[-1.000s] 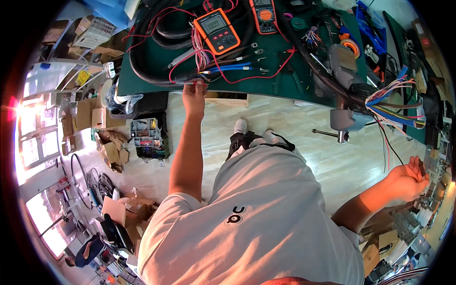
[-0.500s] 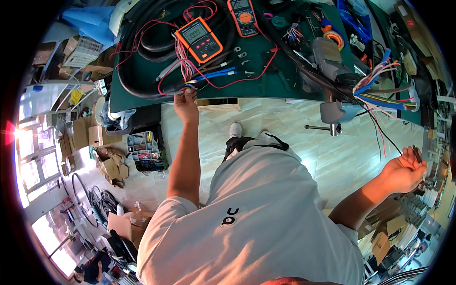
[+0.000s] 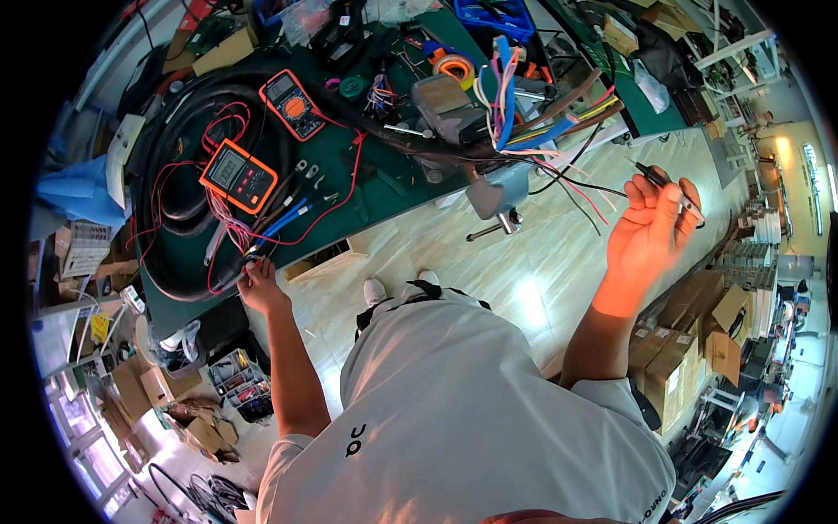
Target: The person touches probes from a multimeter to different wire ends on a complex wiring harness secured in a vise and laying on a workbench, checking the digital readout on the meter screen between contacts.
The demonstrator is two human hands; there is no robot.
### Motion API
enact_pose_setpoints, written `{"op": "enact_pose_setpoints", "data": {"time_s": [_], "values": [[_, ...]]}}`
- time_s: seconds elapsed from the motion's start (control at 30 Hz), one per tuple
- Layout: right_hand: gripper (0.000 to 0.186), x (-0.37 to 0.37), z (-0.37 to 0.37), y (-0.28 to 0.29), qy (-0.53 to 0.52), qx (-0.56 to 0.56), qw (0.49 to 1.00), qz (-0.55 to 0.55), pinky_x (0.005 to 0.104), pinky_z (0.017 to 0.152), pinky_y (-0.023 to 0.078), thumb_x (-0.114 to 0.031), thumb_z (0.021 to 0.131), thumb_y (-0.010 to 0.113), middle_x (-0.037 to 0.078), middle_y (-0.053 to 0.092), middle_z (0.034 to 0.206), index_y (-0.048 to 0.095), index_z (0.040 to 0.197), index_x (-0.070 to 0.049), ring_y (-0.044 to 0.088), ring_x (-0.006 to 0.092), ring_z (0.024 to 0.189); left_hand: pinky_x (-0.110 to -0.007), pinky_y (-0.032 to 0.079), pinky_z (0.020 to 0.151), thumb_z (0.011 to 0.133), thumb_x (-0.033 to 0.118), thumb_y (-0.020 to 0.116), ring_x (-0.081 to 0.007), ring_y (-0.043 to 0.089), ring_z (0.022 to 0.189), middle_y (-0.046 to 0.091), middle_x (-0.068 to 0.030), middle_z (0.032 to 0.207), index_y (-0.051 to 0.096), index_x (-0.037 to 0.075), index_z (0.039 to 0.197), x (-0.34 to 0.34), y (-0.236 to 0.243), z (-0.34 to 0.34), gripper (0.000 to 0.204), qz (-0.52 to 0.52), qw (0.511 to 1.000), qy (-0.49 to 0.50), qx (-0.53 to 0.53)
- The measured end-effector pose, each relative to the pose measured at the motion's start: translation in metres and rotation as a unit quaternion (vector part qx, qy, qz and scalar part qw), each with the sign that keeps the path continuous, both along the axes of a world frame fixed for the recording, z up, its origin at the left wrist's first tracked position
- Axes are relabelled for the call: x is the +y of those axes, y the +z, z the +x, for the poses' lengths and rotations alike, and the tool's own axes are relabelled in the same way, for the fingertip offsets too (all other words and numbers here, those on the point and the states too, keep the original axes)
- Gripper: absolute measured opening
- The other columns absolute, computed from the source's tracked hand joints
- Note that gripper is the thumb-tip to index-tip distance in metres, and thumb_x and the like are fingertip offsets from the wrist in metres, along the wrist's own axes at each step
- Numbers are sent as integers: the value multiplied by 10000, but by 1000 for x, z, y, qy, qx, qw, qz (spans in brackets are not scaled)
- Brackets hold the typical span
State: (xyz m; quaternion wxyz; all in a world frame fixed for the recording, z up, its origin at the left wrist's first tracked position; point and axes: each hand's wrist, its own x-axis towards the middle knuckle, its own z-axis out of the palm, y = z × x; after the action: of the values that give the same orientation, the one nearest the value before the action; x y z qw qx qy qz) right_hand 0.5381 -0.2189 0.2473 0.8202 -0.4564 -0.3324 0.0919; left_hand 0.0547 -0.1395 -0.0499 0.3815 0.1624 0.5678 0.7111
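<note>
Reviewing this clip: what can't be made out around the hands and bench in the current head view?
All in the head view:
- Left hand: its own fingers hide what they pinch by the black cable.
- Black probe: partly covered by the right hand.
- Dial meter: display too small to read.
- Blue bin: cut off by the upper edge.

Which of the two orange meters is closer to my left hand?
The broader meter, without a round dial; the other meter, with a round orange dial, lies farther away.
</note>
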Motion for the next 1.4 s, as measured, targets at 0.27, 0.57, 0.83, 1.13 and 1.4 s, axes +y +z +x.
{"op": "enact_pose_setpoints", "data": {"time_s": [0.27,0.57,0.83,1.13,1.4], "values": [[222,11,-15,19,100,-186,977,-31,297,742,524,-145,956,554,159,646,940,497,1073,36,643,185,813,-385,545,820,933,189,610,-259,657,881,646,-135,953,495,31,1006,4,1,2,209,-29,999,18,8],[225,20,-36,18,170,-265,949,-17,331,771,548,-201,1004,461,219,655,965,423,1050,16,662,238,878,-381,549,805,936,190,604,-249,660,861,645,-129,929,492,33,994,6,-3,1,202,-28,999,25,23],[233,24,-38,17,202,-278,939,-29,332,764,576,-185,997,475,216,640,966,415,1066,30,666,243,874,-365,555,766,936,208,606,-245,665,818,652,-129,896,481,26,971,6,-5,0,224,-21,999,29,39],[251,27,-40,19,176,-287,941,-42,341,724,595,-211,1006,445,245,633,936,406,1048,34,676,278,837,-351,556,739,921,192,621,-249,665,808,659,-137,907,484,23,994,6,-9,-2,229,4,999,24,21],[234,25,-38,17,150,-307,938,-58,364,713,604,-155,1011,410,268,612,946,391,1029,78,666,296,835,-326,558,609,924,143,604,-217,671,731,649,-110,838,505,44,932,12,-7,5,141,-2,998,51,34]]}}
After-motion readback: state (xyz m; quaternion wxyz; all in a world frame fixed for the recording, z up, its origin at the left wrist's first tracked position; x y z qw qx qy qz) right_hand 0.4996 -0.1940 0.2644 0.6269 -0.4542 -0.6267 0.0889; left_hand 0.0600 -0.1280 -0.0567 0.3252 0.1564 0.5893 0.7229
